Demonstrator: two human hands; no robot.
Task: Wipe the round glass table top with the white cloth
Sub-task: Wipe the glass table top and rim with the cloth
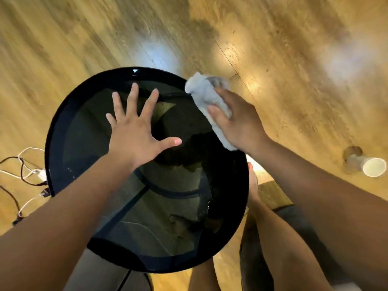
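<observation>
The round glass table top [84,133] is dark with a black rim and fills the middle of the view. My left hand [134,131] lies flat on the glass with fingers spread wide, holding nothing. My right hand [237,120] presses the white cloth [204,97] against the table's far right edge. The cloth is bunched into a long roll; part of it hangs past the rim and its near end sticks out under my palm.
A wooden floor [294,59] surrounds the table. White and dark cables [27,171] with a plug lie on the floor to the left. A white cup [371,166] lies on its side at the right. My legs and a bare foot [253,181] are close under the table's near right side.
</observation>
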